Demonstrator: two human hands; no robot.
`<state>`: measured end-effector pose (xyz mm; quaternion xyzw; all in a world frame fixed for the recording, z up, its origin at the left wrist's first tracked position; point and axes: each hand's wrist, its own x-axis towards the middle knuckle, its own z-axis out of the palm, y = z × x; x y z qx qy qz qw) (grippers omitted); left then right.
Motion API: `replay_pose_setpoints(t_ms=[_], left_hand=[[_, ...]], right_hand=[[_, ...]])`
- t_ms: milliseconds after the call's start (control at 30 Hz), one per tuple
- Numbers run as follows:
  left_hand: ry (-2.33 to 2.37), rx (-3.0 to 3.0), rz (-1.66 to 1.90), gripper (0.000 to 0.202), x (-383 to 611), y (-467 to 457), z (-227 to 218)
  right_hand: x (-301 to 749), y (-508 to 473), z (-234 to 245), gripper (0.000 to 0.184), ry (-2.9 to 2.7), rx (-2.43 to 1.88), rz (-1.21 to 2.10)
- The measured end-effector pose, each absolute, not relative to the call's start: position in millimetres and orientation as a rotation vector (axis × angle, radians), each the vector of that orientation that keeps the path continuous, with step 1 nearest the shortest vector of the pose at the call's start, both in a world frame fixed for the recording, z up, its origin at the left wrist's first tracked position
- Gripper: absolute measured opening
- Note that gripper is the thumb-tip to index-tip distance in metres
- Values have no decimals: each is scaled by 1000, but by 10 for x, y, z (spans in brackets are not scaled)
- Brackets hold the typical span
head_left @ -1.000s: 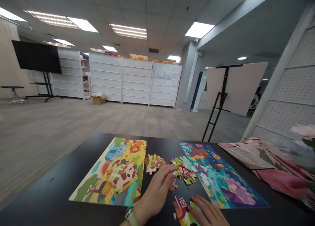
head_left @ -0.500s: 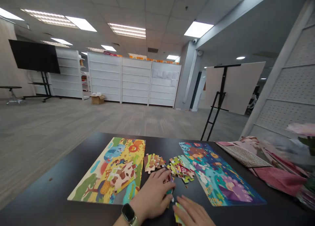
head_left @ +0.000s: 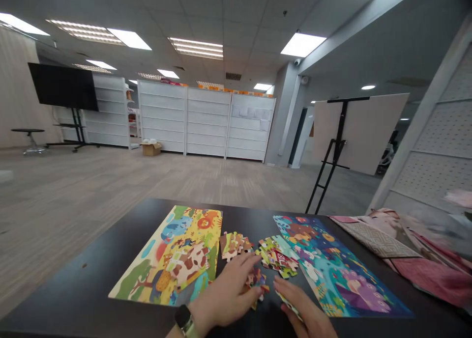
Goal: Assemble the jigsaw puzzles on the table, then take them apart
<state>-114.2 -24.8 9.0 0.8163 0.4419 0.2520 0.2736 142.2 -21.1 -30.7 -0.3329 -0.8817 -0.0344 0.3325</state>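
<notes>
My left hand (head_left: 236, 286), with a watch (head_left: 183, 317) on its wrist, is spread over a small pile of puzzle pieces (head_left: 257, 279), which it partly hides. My right hand (head_left: 306, 306) is to the right, fingers closed on a puzzle piece (head_left: 289, 306) tilted up on its edge. Beyond the hands lie two more clusters: brownish puzzle pieces (head_left: 235, 243) and green ones with a red barn (head_left: 279, 255). To the left is a yellow animal picture sheet (head_left: 143, 274), with joined cow-patterned pieces (head_left: 191, 264) lying on it.
A dark blue night-scene picture sheet (head_left: 342, 274) lies on the right of the black table (head_left: 110, 249). Pink fabric (head_left: 416, 264) is heaped at the right edge. Past the table stand an easel board (head_left: 361, 131), white shelving (head_left: 206, 122) and a screen on a stand (head_left: 62, 86).
My right hand has moved right, away from my left hand, and the puzzle piece in it now stands more on edge. My left hand's fingers have straightened over the pile. The view has shifted slightly.
</notes>
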Motion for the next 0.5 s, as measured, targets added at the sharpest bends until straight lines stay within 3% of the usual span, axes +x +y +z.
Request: replay_pose_setpoints(t_ms=[100, 167, 267, 333, 500], left_hand=[[1303, 2203, 607, 102, -1235, -310, 114], [1393, 2188, 562, 112, -1263, -354, 110], [1403, 2143, 506, 113, -1287, -392, 102], [1352, 2087, 480, 113, -1311, -393, 90], [1221, 1879, 550, 103, -1361, -354, -29]], right_hand=[[1106, -115, -191, 38, -2353, -968, 25], [920, -42, -171, 44, -2515, -1001, 77], [801, 69, -251, 70, -2719, -1013, 88], [832, 128, -355, 77, -2752, -979, 52], [1012, 126, -596, 58, -2710, -769, -258]])
